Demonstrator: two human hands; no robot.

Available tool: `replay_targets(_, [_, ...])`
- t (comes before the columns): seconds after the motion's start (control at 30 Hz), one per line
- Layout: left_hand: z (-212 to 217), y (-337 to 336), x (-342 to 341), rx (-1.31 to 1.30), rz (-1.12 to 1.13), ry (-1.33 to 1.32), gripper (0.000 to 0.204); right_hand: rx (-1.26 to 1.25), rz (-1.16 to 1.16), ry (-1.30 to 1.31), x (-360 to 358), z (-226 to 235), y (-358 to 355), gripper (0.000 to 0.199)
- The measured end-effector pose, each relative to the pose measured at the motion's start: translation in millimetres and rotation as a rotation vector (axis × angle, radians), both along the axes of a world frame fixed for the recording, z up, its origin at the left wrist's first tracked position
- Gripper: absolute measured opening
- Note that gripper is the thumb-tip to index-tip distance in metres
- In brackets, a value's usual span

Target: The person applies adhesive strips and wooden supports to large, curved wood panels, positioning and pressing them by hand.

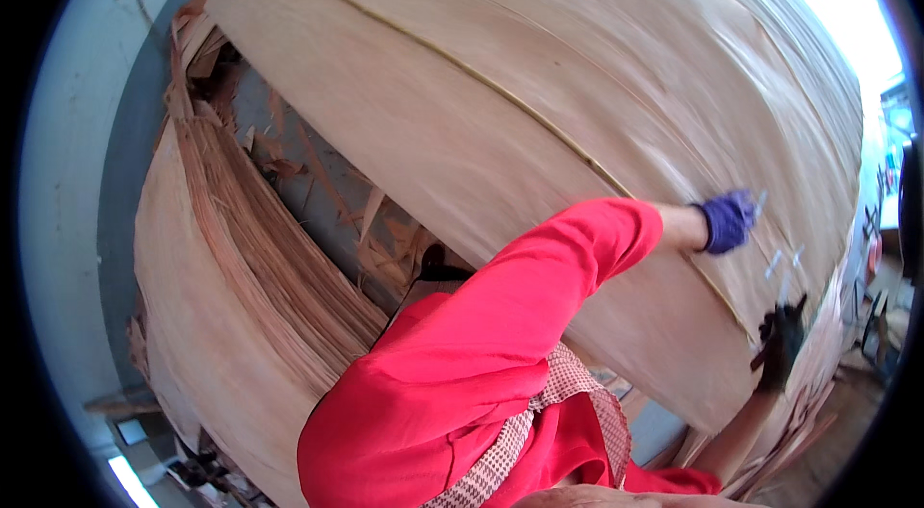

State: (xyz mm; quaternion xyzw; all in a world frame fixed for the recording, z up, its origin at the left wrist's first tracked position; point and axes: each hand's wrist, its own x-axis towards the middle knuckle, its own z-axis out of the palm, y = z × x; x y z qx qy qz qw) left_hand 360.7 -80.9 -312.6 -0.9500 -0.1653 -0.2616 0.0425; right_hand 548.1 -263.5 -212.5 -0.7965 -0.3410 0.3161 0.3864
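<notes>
No bins or boxes here, just stacks. A big pale, thin wood veneer sheet (539, 75) with fine grain and a dark seam line lies on top of a tall pile. The left hand (727, 221), in a purple glove, presses on the sheet near that seam, fingers curled. The right hand (782, 344), in a black glove, grips the sheet's near edge. A second stack of reddish layered veneer (241, 287) sits left, with splintered scraps (327, 181) between.

Left hand (727, 220): purple-gloved, pressing on top veneer sheet (539, 75)
Right hand (782, 342): black-gloved, gripping sheet's near edge
Veneer stack (241, 267): lying left, edges fraying
</notes>
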Motion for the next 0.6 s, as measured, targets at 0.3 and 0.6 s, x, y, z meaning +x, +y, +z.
replay_targets(0.3, [45, -53, -348, -0.172, -0.055, -0.272, 0.030, 0.195, 0.035, 0.142, -192, -15, -68, 0.036])
replay_targets(0.6, [47, -113, -724, -0.326, 0.581, -0.230, 0.034, 0.264, 0.522, 0.151, -546, 0, 46, 0.027])
